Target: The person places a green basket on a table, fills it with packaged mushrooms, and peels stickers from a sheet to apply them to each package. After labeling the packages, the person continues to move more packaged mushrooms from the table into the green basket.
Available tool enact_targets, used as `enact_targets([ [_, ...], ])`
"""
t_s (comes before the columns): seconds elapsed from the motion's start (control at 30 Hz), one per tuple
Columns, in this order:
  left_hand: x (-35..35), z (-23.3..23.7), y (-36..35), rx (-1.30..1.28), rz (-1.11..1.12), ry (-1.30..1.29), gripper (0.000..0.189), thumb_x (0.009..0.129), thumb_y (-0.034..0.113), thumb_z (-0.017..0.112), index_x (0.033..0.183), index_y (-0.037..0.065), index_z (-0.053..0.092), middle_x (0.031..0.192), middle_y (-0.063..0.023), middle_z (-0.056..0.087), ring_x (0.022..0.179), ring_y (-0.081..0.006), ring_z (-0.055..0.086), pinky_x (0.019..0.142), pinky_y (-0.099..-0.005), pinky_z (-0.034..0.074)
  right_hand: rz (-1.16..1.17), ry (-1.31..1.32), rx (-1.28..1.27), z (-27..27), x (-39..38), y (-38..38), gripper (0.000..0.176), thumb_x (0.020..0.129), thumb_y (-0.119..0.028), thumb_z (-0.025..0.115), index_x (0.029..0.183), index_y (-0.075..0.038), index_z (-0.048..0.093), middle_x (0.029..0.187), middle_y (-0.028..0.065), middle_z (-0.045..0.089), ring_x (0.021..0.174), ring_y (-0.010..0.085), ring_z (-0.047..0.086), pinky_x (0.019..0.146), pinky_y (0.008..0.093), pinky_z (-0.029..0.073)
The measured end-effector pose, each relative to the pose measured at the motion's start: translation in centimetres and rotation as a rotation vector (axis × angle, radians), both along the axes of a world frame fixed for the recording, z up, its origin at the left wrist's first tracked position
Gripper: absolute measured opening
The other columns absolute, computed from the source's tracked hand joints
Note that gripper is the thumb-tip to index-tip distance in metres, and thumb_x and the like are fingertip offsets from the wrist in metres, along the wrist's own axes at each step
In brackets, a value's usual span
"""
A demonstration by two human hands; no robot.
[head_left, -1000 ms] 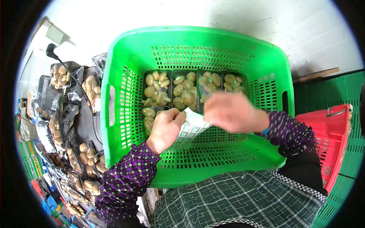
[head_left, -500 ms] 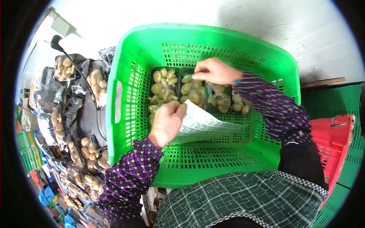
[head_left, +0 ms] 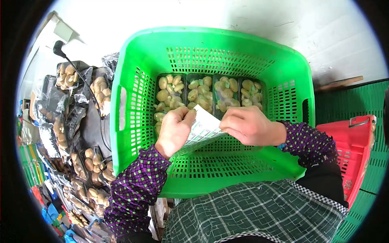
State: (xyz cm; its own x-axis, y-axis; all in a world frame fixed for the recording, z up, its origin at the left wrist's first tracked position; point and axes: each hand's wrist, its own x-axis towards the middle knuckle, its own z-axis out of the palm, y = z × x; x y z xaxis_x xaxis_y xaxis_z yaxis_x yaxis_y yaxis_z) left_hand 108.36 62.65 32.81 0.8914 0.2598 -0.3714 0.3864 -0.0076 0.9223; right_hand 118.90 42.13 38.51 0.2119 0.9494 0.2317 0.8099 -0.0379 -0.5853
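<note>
My left hand point(head_left: 174, 133) is closed, thumb over fingers, on the near left edge of a sheet of printed stickers point(head_left: 202, 131). At the sheet's right edge, my right hand point(head_left: 250, 126) pinches it; whether a single sticker is between the fingertips is hidden. Both hands are above a large green plastic basket point(head_left: 291, 65). Along its far side lies a row of black trays of mushrooms point(head_left: 226, 94) under clear film. Small stickers show on several of them, including one sticker point(head_left: 227, 84) on the third tray. More mushrooms point(head_left: 159, 117) are partly hidden beside my left hand.
Many packed mushroom trays point(head_left: 97, 162) are piled at the left, with a black cable point(head_left: 87, 81) running across them. A red crate point(head_left: 348, 150) stands at the right on green slatted flooring point(head_left: 352, 107). A white wall point(head_left: 340, 44) is behind the basket.
My right hand has moved from over the trays back toward me and down to the sheet's edge. The third and fourth trays are now uncovered, with stickers visible. My left hand still holds the sheet.
</note>
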Motion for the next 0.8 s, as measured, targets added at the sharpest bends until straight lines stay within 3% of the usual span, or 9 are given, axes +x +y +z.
enact_targets([
  [0.13, 0.0, 0.1, 0.1, 0.055, -0.030, -0.046, 0.026, 0.088, 0.020, 0.058, 0.079, -0.004, 0.061, 0.060, -0.0105, 0.057, 0.056, -0.0110, 0.049, 0.053, -0.0307, 0.041, -0.073, 0.137, -0.081, 1.0, 0.1, 0.6, 0.017, 0.076, -0.005, 0.068, 0.091, -0.004, 0.062, 0.079, 0.0070, 0.058, 0.064, 0.0236, 0.060, 0.053, 0.0339, 0.048],
  [0.33, 0.1, 0.2, 0.3, 0.120, -0.024, -0.027, 0.027, 0.088, 0.021, 0.057, 0.077, -0.004, 0.060, 0.060, -0.0137, 0.056, 0.055, -0.0146, 0.050, 0.054, -0.0332, 0.041, -0.023, -0.076, 0.000, 1.3, 0.2, 0.5, 0.017, 0.074, -0.007, 0.066, 0.091, -0.006, 0.060, 0.082, 0.0078, 0.057, 0.067, 0.0249, 0.059, 0.054, 0.0355, 0.047],
  [0.4, 0.0, 0.4, 0.5, 0.167, -0.006, -0.036, 0.028, 0.088, 0.021, 0.057, 0.076, -0.004, 0.059, 0.061, -0.0148, 0.056, 0.054, -0.0164, 0.050, 0.054, -0.0343, 0.042, 0.011, -0.078, 0.042, 2.3, 0.5, 0.9, 0.011, 0.074, -0.006, 0.066, 0.084, -0.007, 0.060, 0.083, 0.0064, 0.058, 0.070, 0.0237, 0.059, 0.056, 0.0330, 0.048],
  [0.47, -0.7, 2.1, 0.8, 0.295, -0.015, -0.052, 0.029, 0.089, 0.021, 0.055, 0.074, -0.004, 0.057, 0.061, -0.0155, 0.055, 0.053, -0.0217, 0.052, 0.054, -0.0365, 0.042, -0.169, 0.163, 0.144, 4.4, 3.6, 2.1, 0.005, 0.075, -0.004, 0.064, 0.079, -0.006, 0.060, 0.082, 0.0053, 0.058, 0.077, 0.0195, 0.057, 0.069, 0.0296, 0.047],
  [0.5, -1.4, 5.3, 0.5, 0.265, -0.043, -0.087, 0.026, 0.090, 0.017, 0.055, 0.073, -0.002, 0.055, 0.057, -0.0149, 0.052, 0.053, -0.0254, 0.053, 0.053, -0.0358, 0.042, -0.273, 0.330, 0.071, 4.1, 6.0, 2.1, 0.005, 0.077, -0.006, 0.064, 0.081, -0.004, 0.060, 0.082, 0.0055, 0.058, 0.078, 0.0164, 0.056, 0.072, 0.0288, 0.046],
  [0.53, -2.4, 7.0, 0.2, 0.276, -0.082, -0.140, 0.023, 0.090, 0.014, 0.056, 0.073, -0.001, 0.055, 0.057, -0.0143, 0.050, 0.053, -0.0248, 0.054, 0.052, -0.0350, 0.042, -0.345, 0.291, -0.049, 3.7, 8.0, 3.3, 0.006, 0.079, -0.007, 0.063, 0.082, -0.003, 0.060, 0.080, 0.0050, 0.059, 0.074, 0.0142, 0.056, 0.068, 0.0284, 0.045],
  [0.63, -4.9, 9.0, -1.5, 0.214, -0.093, -0.393, 0.018, 0.088, 0.009, 0.059, 0.072, 0.001, 0.054, 0.058, -0.0126, 0.049, 0.051, -0.0241, 0.052, 0.048, -0.0340, 0.040, -0.129, 0.493, -0.233, -4.9, 11.5, 8.5, 0.013, 0.082, -0.013, 0.063, 0.084, -0.001, 0.059, 0.072, 0.0052, 0.060, 0.067, 0.0138, 0.055, 0.061, 0.0304, 0.044],
  [0.7, -5.6, 9.6, -1.5, 0.260, -0.153, -0.484, 0.022, 0.091, 0.010, 0.057, 0.072, 0.002, 0.050, 0.061, -0.0058, 0.048, 0.051, -0.0146, 0.046, 0.048, -0.0284, 0.037, -0.139, 0.284, -0.370, -10.0, 11.1, 13.6, 0.009, 0.080, -0.011, 0.061, 0.083, -0.003, 0.058, 0.074, 0.0089, 0.062, 0.071, 0.0190, 0.059, 0.061, 0.0342, 0.045],
  [0.8, -6.9, 9.8, -0.9, 0.414, -0.076, -0.663, 0.014, 0.084, 0.005, 0.060, 0.072, 0.002, 0.054, 0.064, -0.0079, 0.055, 0.051, -0.0245, 0.051, 0.047, -0.0336, 0.040, -0.125, 0.040, -0.314, -17.1, 10.4, 19.0, 0.009, 0.077, -0.013, 0.061, 0.083, -0.007, 0.059, 0.074, 0.0087, 0.061, 0.074, 0.0248, 0.061, 0.064, 0.0365, 0.048],
])
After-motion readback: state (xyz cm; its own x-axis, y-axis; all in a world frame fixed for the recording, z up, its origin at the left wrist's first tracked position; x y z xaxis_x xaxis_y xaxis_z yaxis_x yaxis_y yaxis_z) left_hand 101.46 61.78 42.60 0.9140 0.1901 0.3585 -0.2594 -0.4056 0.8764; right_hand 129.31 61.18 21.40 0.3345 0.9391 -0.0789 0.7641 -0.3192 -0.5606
